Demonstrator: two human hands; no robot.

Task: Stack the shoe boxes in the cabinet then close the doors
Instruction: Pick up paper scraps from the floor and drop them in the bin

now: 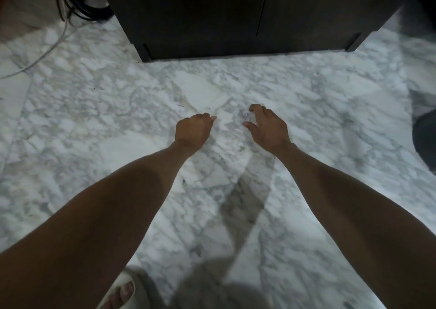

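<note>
A dark wooden cabinet [236,16] stands at the top of the view, its two doors shut with a thin seam between them. No shoe boxes are in sight. Both my arms reach forward over the white marble floor in front of the cabinet. My left hand [193,130] hangs with its fingers curled into a loose fist and holds nothing. My right hand [265,127] is a little to the right of it, fingers bent and slightly apart, also holding nothing. Neither hand touches the cabinet.
Black and white cables [70,9] lie on the floor left of the cabinet. A dark object [424,129] sits at the right edge. My foot in a pale sandal [122,289] shows at the bottom. The marble floor [94,110] spreads around my hands.
</note>
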